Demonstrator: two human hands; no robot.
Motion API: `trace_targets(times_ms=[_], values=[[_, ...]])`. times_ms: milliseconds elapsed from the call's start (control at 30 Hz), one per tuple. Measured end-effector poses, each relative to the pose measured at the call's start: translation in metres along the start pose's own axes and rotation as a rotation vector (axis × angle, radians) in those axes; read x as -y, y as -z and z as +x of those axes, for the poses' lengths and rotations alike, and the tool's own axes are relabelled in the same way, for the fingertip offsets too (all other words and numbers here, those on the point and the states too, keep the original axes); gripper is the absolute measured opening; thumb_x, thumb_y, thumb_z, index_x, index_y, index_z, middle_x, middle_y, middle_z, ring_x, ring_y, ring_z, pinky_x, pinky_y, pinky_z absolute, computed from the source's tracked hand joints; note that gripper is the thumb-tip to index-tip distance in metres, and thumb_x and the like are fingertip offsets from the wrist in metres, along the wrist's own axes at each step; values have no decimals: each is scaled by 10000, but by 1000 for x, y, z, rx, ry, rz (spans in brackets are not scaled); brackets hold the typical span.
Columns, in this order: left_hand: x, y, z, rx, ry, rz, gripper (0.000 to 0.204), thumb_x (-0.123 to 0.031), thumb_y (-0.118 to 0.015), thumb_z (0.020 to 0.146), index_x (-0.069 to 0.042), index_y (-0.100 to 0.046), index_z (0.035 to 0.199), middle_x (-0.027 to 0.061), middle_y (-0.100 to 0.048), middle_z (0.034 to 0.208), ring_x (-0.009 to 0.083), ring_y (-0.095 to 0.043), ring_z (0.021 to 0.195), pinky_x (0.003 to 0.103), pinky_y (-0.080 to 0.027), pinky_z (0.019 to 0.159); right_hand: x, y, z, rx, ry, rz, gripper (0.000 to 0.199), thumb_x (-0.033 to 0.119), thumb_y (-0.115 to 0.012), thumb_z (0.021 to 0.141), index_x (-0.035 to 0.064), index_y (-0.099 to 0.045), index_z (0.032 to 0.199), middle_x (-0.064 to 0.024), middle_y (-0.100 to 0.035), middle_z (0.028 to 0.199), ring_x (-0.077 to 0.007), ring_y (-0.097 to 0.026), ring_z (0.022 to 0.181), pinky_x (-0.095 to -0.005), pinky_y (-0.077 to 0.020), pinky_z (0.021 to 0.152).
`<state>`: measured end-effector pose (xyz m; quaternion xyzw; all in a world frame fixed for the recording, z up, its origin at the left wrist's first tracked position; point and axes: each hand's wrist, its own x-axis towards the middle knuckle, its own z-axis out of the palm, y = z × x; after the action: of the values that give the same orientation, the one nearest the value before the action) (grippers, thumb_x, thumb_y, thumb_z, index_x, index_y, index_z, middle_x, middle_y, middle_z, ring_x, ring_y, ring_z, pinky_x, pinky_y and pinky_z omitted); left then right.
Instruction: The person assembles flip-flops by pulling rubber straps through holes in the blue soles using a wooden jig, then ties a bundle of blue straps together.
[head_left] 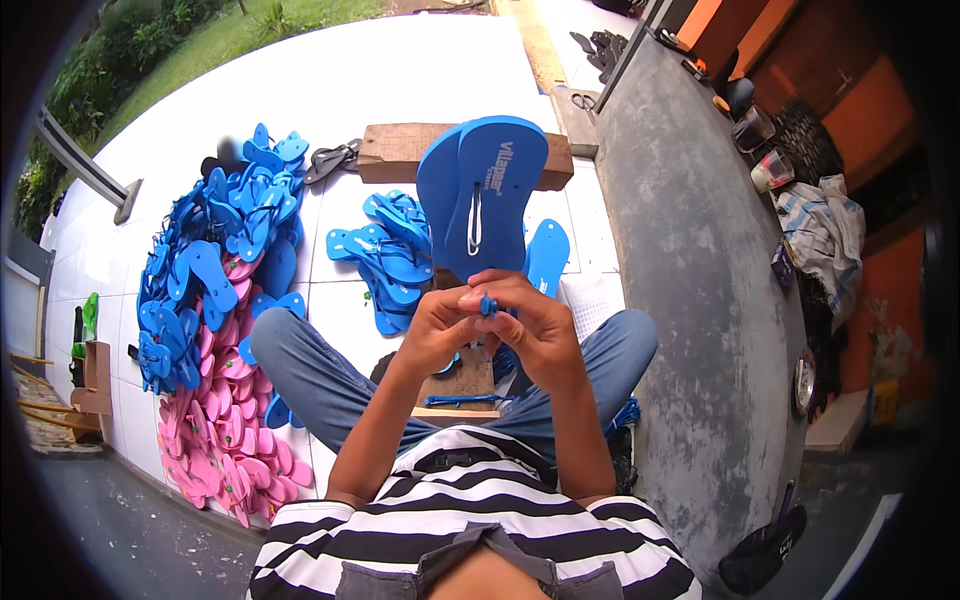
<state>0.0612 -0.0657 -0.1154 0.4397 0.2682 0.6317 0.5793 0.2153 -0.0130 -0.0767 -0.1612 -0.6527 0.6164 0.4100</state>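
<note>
Close together in front of my lap, my left hand (pixel 438 325) and my right hand (pixel 540 330) pinch a small blue rubber strap (pixel 487 306) between thumbs and fingers. Most of the strap is hidden by the fingers. Just beyond them, a pair of blue flip-flop soles (pixel 515 165) stands propped up, one overlapping the other. A pale, narrow loop (pixel 475 225) shows against the front sole. Between my legs, more blue straps (pixel 462 400) lie on a wooden block (pixel 465 378).
A large heap of blue flip-flops (pixel 210 270) and pink flip-flops (pixel 235 430) covers the tiles on the left. A smaller blue pile (pixel 390 255) lies ahead, near a wooden beam (pixel 400 150). Along the right runs a grey ledge (pixel 690 300), with a white sack (pixel 825 240) beyond.
</note>
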Motion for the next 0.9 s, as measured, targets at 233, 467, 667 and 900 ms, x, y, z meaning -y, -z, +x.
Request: trace_targets(times_ms=[233,467,667,900], values=[[-4,37,16,-80,-24,145,211,-216,-674,946,-9,-649,980,80,-694,882,123,-646,807,255,-481,725,-28,1,29,-185,0,384,151,110,-778,833,24,-717,940,-75,-704,924,-122,-665,817,-253,-550,763],[-44,52,32,-243,-292,383,196,-226,-596,1000,-32,-625,992,47,-667,864,84,-604,787,227,-447,671,-24,-2,49,-97,41,263,225,262,-726,898,41,-709,867,-21,-667,813,-83,-597,762,-238,-441,701],[-85,38,58,-293,-465,621,192,-199,-620,985,-19,-639,1048,48,-664,962,96,-603,880,226,-474,705,-17,2,51,-9,-13,163,236,271,-719,906,47,-679,844,10,-604,761,-66,-514,710,-236,-410,669],[-116,0,89,-284,-499,1176,285,-194,-659,942,-78,-673,1202,107,-643,1200,178,-611,1039,287,-548,756,-12,13,56,152,-145,87,289,296,-702,920,38,-621,816,5,-568,699,-73,-507,659,-233,-408,614]])
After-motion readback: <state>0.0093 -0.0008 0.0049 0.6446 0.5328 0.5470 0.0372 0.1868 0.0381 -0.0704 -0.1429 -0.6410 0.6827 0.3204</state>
